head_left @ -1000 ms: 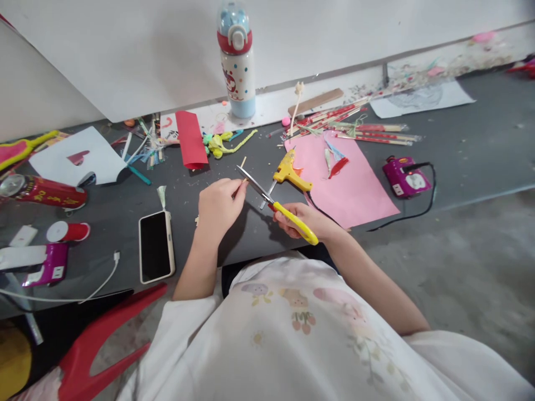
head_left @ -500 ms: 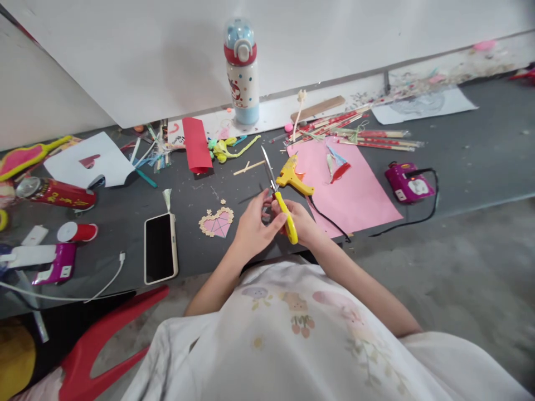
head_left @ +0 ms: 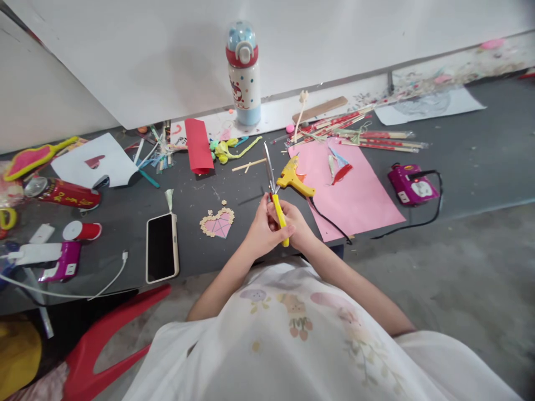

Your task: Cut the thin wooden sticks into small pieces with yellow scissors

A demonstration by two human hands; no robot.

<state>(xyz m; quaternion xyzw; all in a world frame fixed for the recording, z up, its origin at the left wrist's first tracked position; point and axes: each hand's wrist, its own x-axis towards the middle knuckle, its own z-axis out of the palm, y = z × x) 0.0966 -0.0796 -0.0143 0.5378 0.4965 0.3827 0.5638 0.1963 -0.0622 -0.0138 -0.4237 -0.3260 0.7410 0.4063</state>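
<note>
Scissors [head_left: 279, 211] clamped in left hand [head_left: 263, 231] and right hand [head_left: 298, 225], blades [head_left: 270, 167] close beside hot-glue gun [head_left: 289, 175], liable to knock it through any careless sideways swing.

White short-sleeved top [head_left: 254, 367] with pastel prints [head_left: 301, 327], perhaps floral

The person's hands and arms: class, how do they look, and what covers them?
The left hand and right hand are bare, with no gloves. The forearms are uncovered too; loose white sleeves end near the elbows.
</note>
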